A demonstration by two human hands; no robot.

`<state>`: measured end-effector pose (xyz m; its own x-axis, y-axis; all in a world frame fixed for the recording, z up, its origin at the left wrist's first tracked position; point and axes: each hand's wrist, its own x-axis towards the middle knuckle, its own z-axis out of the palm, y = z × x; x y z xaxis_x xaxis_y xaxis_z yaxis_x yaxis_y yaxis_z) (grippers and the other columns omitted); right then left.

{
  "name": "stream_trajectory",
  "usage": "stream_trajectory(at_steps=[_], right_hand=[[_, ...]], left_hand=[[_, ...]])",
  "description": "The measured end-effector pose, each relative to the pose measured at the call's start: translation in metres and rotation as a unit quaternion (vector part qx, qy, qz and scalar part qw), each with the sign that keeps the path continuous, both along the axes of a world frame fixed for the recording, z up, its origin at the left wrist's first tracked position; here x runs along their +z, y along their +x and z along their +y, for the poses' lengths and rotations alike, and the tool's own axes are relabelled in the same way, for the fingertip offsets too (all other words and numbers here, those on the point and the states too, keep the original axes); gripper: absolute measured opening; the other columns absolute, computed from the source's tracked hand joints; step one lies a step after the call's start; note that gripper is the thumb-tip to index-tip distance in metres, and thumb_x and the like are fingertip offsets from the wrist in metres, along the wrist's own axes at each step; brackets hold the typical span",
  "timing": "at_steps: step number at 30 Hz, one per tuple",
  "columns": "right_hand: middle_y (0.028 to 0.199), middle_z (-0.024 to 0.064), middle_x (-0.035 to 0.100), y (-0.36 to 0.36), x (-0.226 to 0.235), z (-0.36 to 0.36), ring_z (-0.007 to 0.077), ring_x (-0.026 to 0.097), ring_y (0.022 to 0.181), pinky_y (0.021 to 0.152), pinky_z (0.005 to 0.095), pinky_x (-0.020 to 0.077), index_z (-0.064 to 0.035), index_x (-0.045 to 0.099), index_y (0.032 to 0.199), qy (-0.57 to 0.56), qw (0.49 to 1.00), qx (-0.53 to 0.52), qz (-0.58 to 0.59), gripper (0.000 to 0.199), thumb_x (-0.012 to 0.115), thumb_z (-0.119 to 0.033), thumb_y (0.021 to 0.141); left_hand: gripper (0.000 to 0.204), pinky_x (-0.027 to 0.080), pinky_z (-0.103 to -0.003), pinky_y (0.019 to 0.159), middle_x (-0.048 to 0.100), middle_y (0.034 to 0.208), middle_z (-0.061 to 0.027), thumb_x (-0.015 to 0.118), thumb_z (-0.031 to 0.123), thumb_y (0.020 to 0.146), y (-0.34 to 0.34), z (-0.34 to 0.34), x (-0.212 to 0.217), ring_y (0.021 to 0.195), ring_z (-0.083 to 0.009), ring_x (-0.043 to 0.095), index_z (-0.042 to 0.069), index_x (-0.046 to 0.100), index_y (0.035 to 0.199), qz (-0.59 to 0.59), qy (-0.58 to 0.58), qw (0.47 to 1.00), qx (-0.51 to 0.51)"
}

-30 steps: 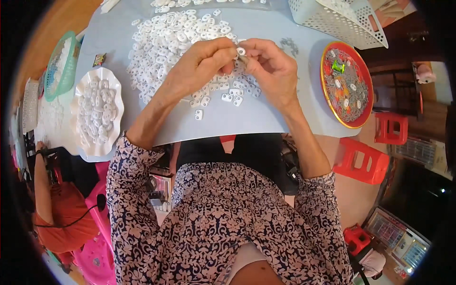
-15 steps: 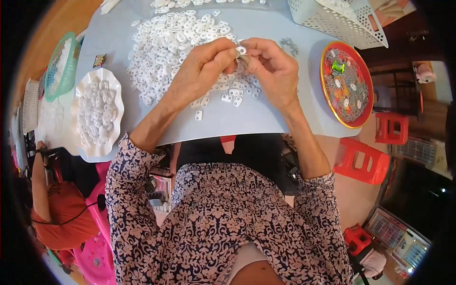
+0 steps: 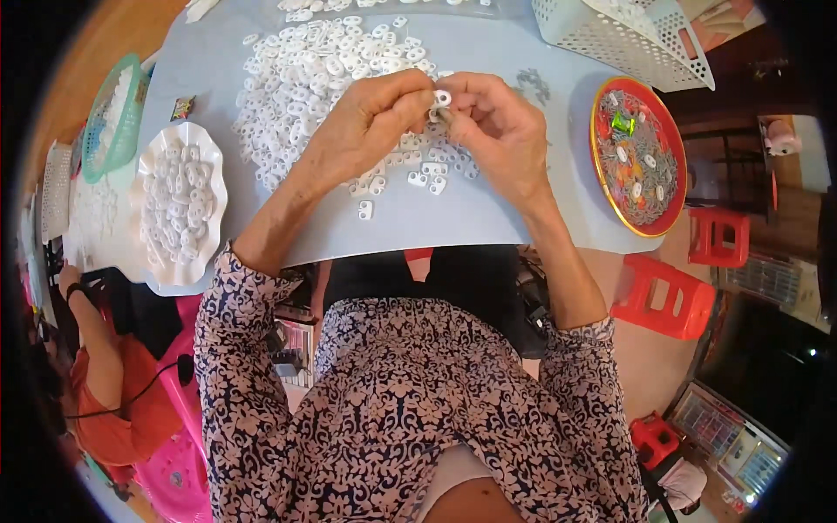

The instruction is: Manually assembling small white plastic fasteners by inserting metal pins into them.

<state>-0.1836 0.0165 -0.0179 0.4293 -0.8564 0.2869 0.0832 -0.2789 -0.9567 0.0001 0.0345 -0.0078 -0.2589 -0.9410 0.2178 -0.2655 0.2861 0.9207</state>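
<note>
Far to my left a green mesh basket (image 3: 112, 118) sits at the table's edge, and just beside it the white scalloped dish (image 3: 181, 202) holds its load of small white plastic pieces, unchanged over the last second. Next comes the big heap of white pieces (image 3: 305, 74) spread across the pale blue table (image 3: 488, 218), with a few strays lying loose below my hands. My left hand (image 3: 370, 122) has barely shifted: its fingertips are pressed together on a small white two-holed piece (image 3: 442, 98), held up off the table between both hands, just above the near edge of the heap. My right hand (image 3: 497, 131) meets it there, fingers pinched against the same piece; whether it also holds something thin and metallic I cannot tell. Since a second ago the piece has stayed at the same spot and both hands have only closed a touch tighter, so I judge I am mid-way through fitting this one piece, not yet done with it. Further right the red round tray (image 3: 602, 105) of small greyish bits lies untouched, and the white perforated basket (image 3: 610, 39) stands beyond it.
</note>
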Motion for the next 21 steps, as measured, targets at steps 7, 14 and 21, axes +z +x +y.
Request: stream_trajectory(at_steps=[7,14,21], right_hand=[[0.084,-0.0013,0.055,0.0,0.0,0.001,0.0061,0.055,0.073,0.066,0.0194,0.0469,0.0021,0.058,0.112,-0.006,1.0,-0.004,0.018,0.028,0.057,0.007,0.084],[0.087,0.001,0.056,0.001,0.002,0.001,0.007,0.054,0.074,0.067,0.0206,0.0472,0.0026,0.057,0.114,0.016,1.0,-0.001,0.007,0.029,0.061,0.003,0.085],[0.077,-0.0008,0.057,0.004,-0.005,-0.001,0.005,0.054,0.067,0.061,0.0195,0.0462,-0.0007,0.06,0.107,-0.052,0.999,-0.007,0.009,0.031,0.067,0.003,0.077]], left_hand=[[0.024,0.037,-0.027,0.054,0.048,0.062,-0.0016,0.044,0.019,0.093,0.002,-0.002,0.003,0.059,-0.0101,0.043,0.002,0.053,0.079,-0.007,0.008,0.999,-0.03],[0.024,0.038,-0.027,0.055,0.046,0.061,-0.0012,0.044,0.018,0.093,0.002,-0.002,0.006,0.059,-0.01,0.043,0.002,0.053,0.078,-0.004,0.037,0.999,-0.031],[0.025,0.037,-0.027,0.054,0.046,0.062,-0.0005,0.045,0.019,0.094,0.002,-0.002,0.001,0.059,-0.0095,0.043,0.002,0.053,0.077,0.023,0.042,0.998,-0.028]])
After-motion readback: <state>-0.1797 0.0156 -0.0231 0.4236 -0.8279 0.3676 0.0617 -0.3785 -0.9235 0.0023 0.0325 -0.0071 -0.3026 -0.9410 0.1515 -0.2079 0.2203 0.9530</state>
